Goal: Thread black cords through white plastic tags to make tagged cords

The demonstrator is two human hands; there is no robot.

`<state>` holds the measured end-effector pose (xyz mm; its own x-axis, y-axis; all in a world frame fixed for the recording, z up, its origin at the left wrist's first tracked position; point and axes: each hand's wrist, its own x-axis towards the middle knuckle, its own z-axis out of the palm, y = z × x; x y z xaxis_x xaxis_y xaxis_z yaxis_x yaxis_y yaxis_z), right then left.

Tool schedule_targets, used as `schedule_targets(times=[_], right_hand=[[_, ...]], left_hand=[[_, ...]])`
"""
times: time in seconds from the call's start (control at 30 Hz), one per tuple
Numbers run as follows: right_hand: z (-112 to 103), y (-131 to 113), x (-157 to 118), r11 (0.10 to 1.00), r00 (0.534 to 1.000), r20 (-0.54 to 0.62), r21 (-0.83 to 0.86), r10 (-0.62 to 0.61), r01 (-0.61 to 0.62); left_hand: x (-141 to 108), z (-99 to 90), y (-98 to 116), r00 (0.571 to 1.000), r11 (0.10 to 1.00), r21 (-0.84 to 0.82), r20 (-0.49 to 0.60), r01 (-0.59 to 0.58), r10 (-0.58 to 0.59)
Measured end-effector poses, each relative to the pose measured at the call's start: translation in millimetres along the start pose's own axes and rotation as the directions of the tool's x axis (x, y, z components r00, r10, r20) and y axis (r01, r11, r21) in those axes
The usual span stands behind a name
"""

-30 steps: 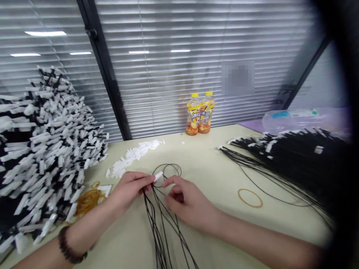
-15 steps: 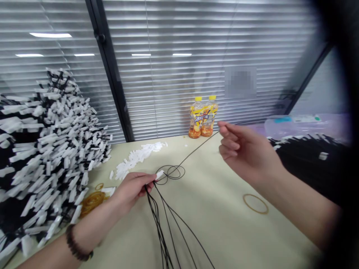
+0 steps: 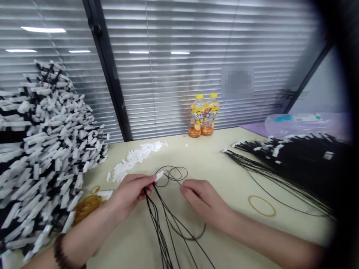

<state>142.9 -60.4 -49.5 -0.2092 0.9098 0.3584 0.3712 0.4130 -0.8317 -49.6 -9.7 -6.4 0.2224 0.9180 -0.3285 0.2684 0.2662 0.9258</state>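
Observation:
My left hand (image 3: 131, 192) pinches a bundle of thin black cords (image 3: 154, 216) by the end. A small white tag (image 3: 159, 176) sticks out past its thumb and fingertips. Thin cord loops (image 3: 186, 172) spread over the table just beyond the tag. To the right, my right hand (image 3: 206, 201) is closed in a pinch on one black cord running from these loops. A curved length of that cord shows below the right hand. The bundle's far ends hang toward me, out of view.
A tall heap of white-tipped black cords (image 3: 56, 127) stands left, beside rubber bands (image 3: 88, 207). Loose white tags (image 3: 137, 158) lie behind my left hand. Two yellow-capped bottles (image 3: 203, 116) stand by the blinds. A single rubber band (image 3: 262, 206) and more black cords (image 3: 303, 157) lie right.
My right hand has come down and left from beside the bottles to near the loops, with the cord in its fingers. My left hand has stayed almost in place on the bundle.

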Motion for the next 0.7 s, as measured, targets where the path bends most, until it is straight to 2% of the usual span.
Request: schedule_targets(times=[0.13,0.37,0.7], right_hand=[[10.7,3.6,-5.7,0.99,0.996,0.063,-0.127,-0.06,0.068],[7.5,2.6,-7.2,0.982,0.99,0.082,-0.139,-0.116,0.126],[8.2,6.3,-4.0,0.99,0.997,0.051,-0.126,-0.061,0.068]], left_hand=[[-0.9,0.9,-0.4,1.0,1.0,0.014,-0.011,-0.015,0.015],[0.2,2.4,-0.2,0.999,1.0,0.011,-0.037,-0.012,0.013],[0.1,1.3,-1.5,0.999,0.999,-0.036,-0.04,-0.031,0.029]])
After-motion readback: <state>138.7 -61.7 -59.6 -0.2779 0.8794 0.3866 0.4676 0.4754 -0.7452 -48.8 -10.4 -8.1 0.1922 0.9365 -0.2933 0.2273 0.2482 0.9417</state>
